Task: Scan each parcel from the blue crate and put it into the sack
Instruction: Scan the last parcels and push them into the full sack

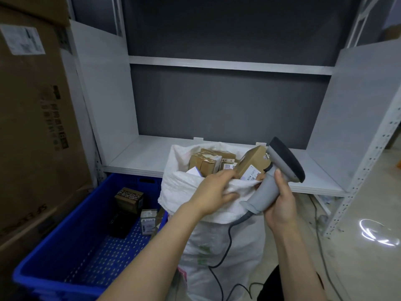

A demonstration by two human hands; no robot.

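Left hand (213,192) gripping the near rim of the white sack (217,246), fingers curling into the bunched fabric; right hand (280,205) wrapping round the grey handle of the barcode scanner (280,170), thumb lying up the handle, dark scan head tilting up and to the right; scanner cable (225,246) hanging down the front of the sack; sack standing upright between the blue crate (65,246) and the right arm, its mouth sitting full of brown cartons; one tan parcel (253,164) leaning at the top of the sack mouth just beyond the left fingertips and just behind the scanner handle, its white label facing the camera, a short black code showing but too small to read with certainty; blue crate sitting on the floor to the left, holding a brown box (129,199) with black-and-white patterned tape across its top, a small labelled box (148,220) beside it and a dark item (119,224) in front; left forearm crossing over the crate's near right corner and hiding part of it; white shelving unit (152,155) standing behind sack and crate; large cardboard carton (32,127) rising at far left, carrying a blurred shipping label (21,40) and sideways dark print, unreadable.
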